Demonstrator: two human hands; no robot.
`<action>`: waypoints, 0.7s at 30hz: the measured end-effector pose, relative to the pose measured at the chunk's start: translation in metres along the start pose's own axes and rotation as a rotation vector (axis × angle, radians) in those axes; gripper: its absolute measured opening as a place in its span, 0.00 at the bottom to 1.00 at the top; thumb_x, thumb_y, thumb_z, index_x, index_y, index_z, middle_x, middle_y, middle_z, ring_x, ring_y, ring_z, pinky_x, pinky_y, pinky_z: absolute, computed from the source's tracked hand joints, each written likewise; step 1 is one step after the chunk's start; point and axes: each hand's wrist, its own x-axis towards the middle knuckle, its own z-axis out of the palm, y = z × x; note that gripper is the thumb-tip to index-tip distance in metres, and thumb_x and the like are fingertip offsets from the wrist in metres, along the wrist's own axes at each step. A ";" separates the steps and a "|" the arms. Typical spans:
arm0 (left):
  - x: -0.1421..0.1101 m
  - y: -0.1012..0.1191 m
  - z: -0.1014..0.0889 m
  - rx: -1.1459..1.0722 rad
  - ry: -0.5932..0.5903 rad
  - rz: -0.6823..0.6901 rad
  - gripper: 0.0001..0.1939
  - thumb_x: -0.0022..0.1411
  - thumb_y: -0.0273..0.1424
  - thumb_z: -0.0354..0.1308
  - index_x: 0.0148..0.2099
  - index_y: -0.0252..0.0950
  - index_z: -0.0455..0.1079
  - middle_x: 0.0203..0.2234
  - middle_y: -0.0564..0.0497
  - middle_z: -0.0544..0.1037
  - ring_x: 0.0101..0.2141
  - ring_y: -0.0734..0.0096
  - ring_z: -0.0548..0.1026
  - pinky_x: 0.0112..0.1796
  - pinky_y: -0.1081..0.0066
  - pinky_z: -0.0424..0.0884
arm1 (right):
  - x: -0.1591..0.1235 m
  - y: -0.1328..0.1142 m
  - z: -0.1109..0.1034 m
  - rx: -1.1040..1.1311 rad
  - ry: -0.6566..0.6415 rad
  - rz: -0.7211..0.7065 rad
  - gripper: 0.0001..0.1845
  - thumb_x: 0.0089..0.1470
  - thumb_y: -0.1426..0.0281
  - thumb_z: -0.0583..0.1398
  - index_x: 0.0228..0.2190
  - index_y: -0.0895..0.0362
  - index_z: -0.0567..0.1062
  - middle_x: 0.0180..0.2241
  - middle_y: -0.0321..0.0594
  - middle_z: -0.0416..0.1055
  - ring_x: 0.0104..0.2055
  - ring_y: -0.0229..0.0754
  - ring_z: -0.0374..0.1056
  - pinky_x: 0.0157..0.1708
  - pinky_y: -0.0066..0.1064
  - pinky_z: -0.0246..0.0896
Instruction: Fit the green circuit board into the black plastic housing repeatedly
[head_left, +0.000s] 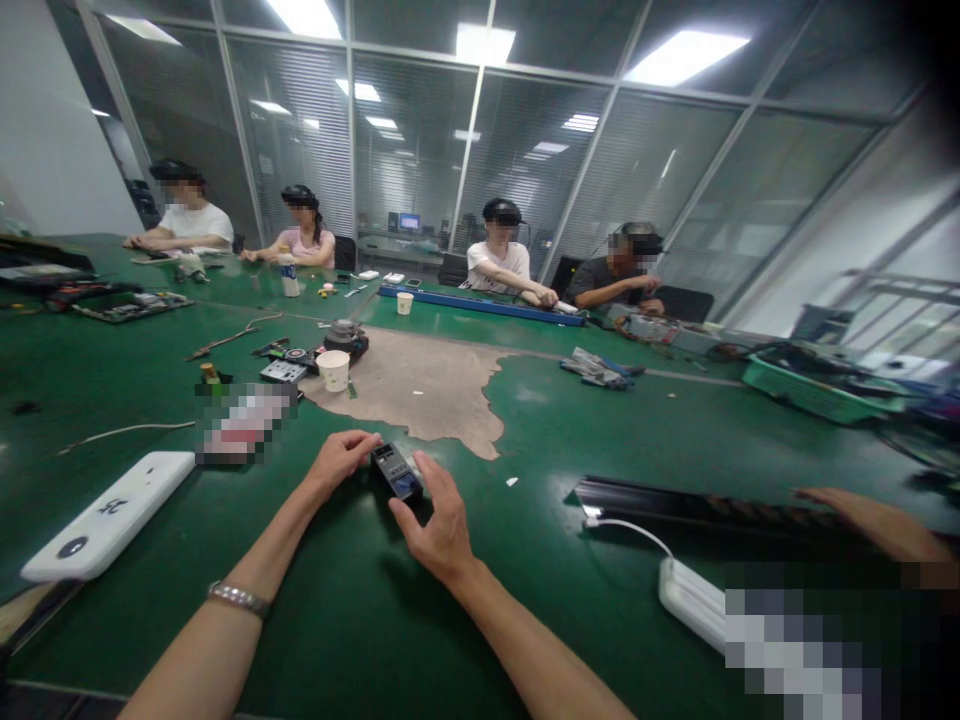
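Just above the table in front of me is a small black box-shaped device (396, 470) with a grey face and a bluish, screen-like window at its near end. Its exact kind I cannot make out. My left hand (341, 462), with a metal band at the wrist, has its fingers closed on the device's far left corner. From the near right side, my right hand (441, 515) grips it between thumb and fingers. A ragged tan patch (420, 385) on the green tabletop lies just beyond both hands.
A white power bank-like slab (112, 510) lies at left. A paper cup (334, 370) stands beside dismantled parts (285, 368). At right, a neighbour's hand (885, 520) rests by a long black strip (675, 505) and a white block (694, 600). Several people sit across the table.
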 end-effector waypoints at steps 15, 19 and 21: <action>0.008 -0.001 0.000 -0.116 0.015 -0.079 0.26 0.57 0.52 0.55 0.41 0.33 0.75 0.18 0.57 0.64 0.16 0.80 0.58 0.18 0.78 0.50 | -0.001 0.005 0.002 0.055 -0.051 0.063 0.31 0.54 0.69 0.61 0.58 0.56 0.63 0.49 0.48 0.71 0.50 0.49 0.68 0.51 0.44 0.64; 0.010 -0.003 -0.001 -0.174 0.068 -0.070 0.28 0.58 0.53 0.53 0.41 0.32 0.74 0.19 0.56 0.65 0.15 0.81 0.57 0.17 0.78 0.49 | 0.006 -0.001 -0.007 0.113 0.012 0.103 0.30 0.56 0.68 0.59 0.60 0.55 0.61 0.52 0.47 0.69 0.52 0.48 0.67 0.53 0.42 0.63; 0.010 -0.004 -0.001 -0.166 0.059 -0.064 0.27 0.56 0.53 0.54 0.40 0.32 0.74 0.18 0.57 0.65 0.15 0.81 0.58 0.16 0.79 0.49 | 0.010 0.001 -0.012 0.127 0.058 0.139 0.29 0.57 0.67 0.58 0.60 0.55 0.61 0.54 0.46 0.68 0.55 0.48 0.65 0.56 0.42 0.60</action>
